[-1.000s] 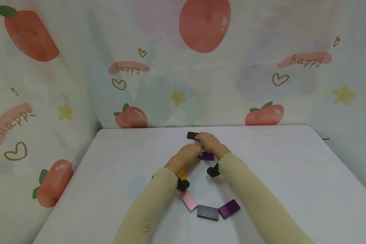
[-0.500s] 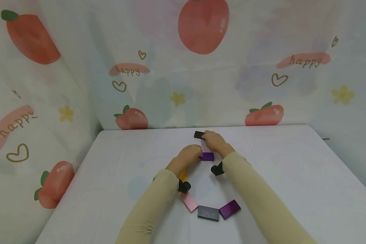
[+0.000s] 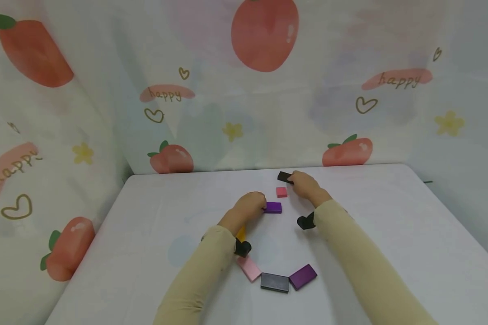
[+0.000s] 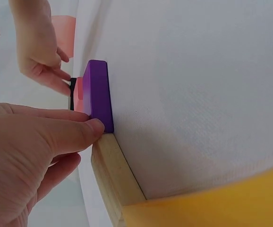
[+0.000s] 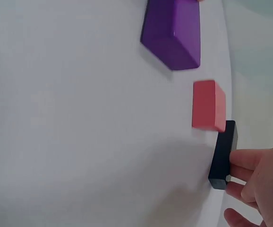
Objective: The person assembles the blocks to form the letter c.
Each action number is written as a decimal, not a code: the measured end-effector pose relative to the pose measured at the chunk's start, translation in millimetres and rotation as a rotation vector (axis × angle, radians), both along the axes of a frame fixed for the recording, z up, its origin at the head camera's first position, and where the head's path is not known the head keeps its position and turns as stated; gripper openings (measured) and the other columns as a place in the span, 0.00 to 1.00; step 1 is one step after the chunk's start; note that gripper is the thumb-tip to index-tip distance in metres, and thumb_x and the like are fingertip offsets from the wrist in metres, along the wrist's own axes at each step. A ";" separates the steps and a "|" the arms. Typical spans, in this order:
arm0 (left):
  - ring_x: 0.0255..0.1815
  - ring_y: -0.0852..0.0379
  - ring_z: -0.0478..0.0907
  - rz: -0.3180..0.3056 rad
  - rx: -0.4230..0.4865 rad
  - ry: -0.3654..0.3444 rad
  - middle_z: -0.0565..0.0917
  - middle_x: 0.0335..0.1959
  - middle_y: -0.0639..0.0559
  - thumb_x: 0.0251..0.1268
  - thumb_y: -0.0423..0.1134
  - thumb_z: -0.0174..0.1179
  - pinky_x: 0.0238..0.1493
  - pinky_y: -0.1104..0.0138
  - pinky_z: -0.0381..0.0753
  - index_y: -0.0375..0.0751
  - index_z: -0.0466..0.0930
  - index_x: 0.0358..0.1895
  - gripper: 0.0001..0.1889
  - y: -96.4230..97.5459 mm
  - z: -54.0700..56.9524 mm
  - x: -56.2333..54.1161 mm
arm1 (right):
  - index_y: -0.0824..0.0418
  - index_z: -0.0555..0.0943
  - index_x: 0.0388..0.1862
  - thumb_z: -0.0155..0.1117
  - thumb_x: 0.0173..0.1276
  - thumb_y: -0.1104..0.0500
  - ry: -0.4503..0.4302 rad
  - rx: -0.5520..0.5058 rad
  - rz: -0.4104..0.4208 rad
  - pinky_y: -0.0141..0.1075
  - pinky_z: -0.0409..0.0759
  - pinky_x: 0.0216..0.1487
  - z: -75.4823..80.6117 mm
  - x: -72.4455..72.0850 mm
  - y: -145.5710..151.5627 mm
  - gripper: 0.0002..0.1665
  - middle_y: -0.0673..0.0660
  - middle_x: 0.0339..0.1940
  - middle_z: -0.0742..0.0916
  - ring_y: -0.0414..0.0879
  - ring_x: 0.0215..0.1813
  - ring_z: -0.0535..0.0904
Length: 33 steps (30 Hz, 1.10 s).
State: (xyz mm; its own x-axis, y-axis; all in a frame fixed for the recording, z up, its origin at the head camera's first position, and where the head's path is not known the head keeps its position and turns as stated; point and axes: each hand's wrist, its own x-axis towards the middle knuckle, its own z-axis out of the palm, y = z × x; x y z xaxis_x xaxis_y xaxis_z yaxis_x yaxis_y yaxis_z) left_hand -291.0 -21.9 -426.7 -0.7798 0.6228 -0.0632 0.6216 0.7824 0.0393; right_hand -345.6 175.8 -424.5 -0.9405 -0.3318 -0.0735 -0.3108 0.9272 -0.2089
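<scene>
At the near end of a purple block, my left hand pinches it between thumb and fingertips. The purple block meets a plain wooden block end to end in the left wrist view. My right hand grips one end of a black block near the table's far edge. Between the black and purple blocks lies a small coral-red block, touched by neither hand in the head view. A yellow block is partly hidden by the left forearm; the wooden block is hidden there.
Nearer on the white table, a pink block, a dark grey block and a second purple block form a curved row. A fruit-printed cloth hangs behind the table.
My right hand has moved to the right along the far side with the black block, and the coral-red block has come into view. The left hand stays at the purple block.
</scene>
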 end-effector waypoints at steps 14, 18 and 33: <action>0.32 0.60 0.72 -0.013 -0.018 0.020 0.81 0.33 0.54 0.63 0.36 0.59 0.41 0.75 0.74 0.43 0.86 0.37 0.06 1.4 0.5 0.8 | 0.71 0.82 0.42 0.57 0.59 0.72 0.117 -0.041 -0.016 0.49 0.71 0.55 -4.4 10.2 26.1 0.13 0.65 0.43 0.83 0.59 0.51 0.75; 0.31 0.60 0.72 -0.007 -0.016 0.010 0.81 0.33 0.54 0.62 0.36 0.60 0.41 0.75 0.74 0.43 0.86 0.37 0.06 1.2 1.2 0.9 | 0.71 0.82 0.43 0.60 0.59 0.71 0.111 -0.063 -0.012 0.49 0.71 0.54 -5.4 14.3 29.6 0.12 0.66 0.43 0.83 0.59 0.51 0.75; 0.31 0.60 0.72 -0.009 -0.019 0.022 0.82 0.33 0.54 0.62 0.36 0.59 0.42 0.75 0.74 0.44 0.86 0.37 0.06 2.4 -2.8 -0.7 | 0.71 0.82 0.42 0.63 0.57 0.73 0.184 -0.067 0.012 0.49 0.75 0.48 -11.3 29.3 31.6 0.13 0.64 0.34 0.82 0.58 0.42 0.78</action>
